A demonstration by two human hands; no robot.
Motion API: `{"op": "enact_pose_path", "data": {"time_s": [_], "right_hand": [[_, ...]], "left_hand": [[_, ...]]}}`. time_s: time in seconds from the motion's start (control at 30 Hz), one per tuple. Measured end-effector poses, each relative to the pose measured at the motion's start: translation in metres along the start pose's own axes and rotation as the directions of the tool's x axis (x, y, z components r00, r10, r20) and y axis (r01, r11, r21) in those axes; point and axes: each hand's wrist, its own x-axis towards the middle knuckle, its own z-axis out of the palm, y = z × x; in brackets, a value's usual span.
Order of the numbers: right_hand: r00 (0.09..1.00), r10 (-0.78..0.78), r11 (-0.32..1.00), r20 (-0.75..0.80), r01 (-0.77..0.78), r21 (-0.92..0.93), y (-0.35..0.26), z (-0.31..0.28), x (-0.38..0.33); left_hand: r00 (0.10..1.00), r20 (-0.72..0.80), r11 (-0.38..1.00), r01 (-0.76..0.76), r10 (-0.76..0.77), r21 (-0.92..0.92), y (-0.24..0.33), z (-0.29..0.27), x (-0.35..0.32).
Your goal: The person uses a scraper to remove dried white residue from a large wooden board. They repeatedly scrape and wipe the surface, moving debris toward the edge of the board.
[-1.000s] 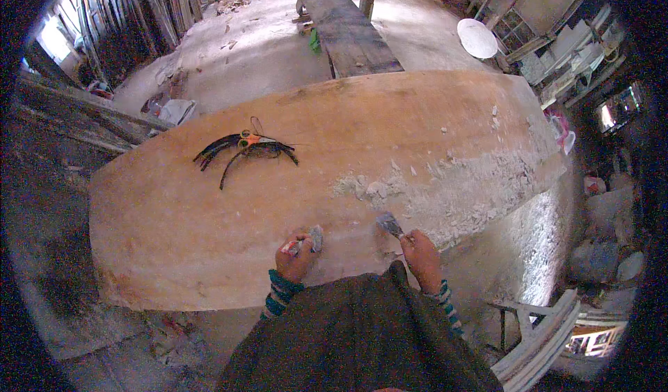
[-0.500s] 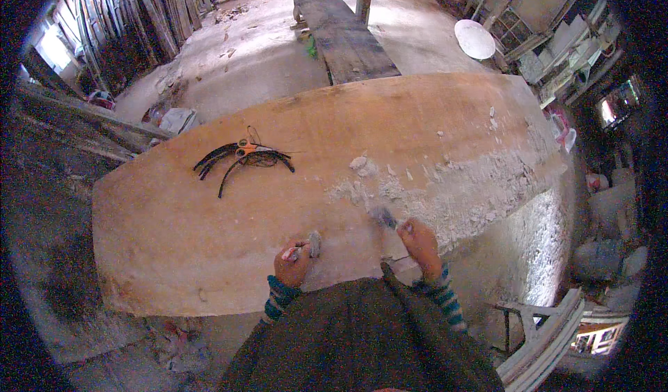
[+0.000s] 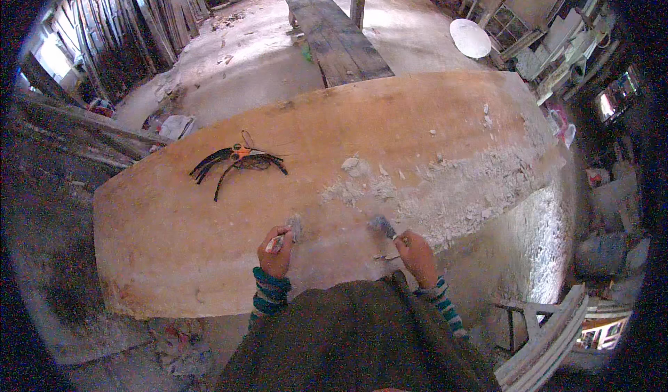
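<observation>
A large, orange-brown wooden board [image 3: 188, 253] lies before me. My left hand [image 3: 275, 256] is closed on a pale-handled scraper [image 3: 296, 226], whose greyish, coated end points away from me over the board. To its right, my right hand [image 3: 419, 258] grips another scraper [image 3: 380, 225] with a dark grey-blue, slightly blurred blade, which points left and away near the edge of the white crumbs [image 3: 438, 201]. These flaky, plaster-like crumbs cover much of the board's right side. A bigger pale lump [image 3: 353, 165] sits at their left edge.
Orange-handled scissors [image 3: 240, 151] lie among curved black strips [image 3: 212, 159] and thin wire at the board's left. Beyond its far edge stretches a dark plank bench [image 3: 341, 37]. A white disc [image 3: 470, 38] stands back right; a wooden frame [image 3: 546, 336] stands near right.
My left hand has moved left and slightly away from me with its scraper, widening the gap between the hands. The right hand and its scraper stay nearly in place.
</observation>
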Motion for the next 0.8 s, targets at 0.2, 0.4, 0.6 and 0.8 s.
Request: {"op": "enact_pose_path", "data": {"time_s": [0.2, 0.4, 0.6, 0.8], "right_hand": [[0.990, -0.053, 0.998, -0.134, 0.055, 0.007, -0.033, 0.053, 0.047], [0.988, -0.153, 0.984, -0.021, 0.151, -0.091, -0.066, 0.012, 0.070], [0.991, -0.121, 0.988, -0.057, 0.115, -0.099, -0.040, 0.040, 0.038], [0.996, -0.084, 0.986, 0.013, 0.085, -0.142, -0.071, 0.010, 0.068]], "left_hand": [[0.997, 0.073, 0.998, -0.026, 0.021, 0.058, -0.012, 0.012, 0.001], [0.999, -0.041, 0.993, 0.038, -0.034, 0.115, 0.010, 0.001, -0.019], [0.998, -0.054, 0.992, 0.036, -0.029, 0.125, -0.008, -0.012, -0.015], [0.991, -0.131, 0.995, 0.008, 0.005, 0.095, -0.004, -0.017, -0.011]]}}
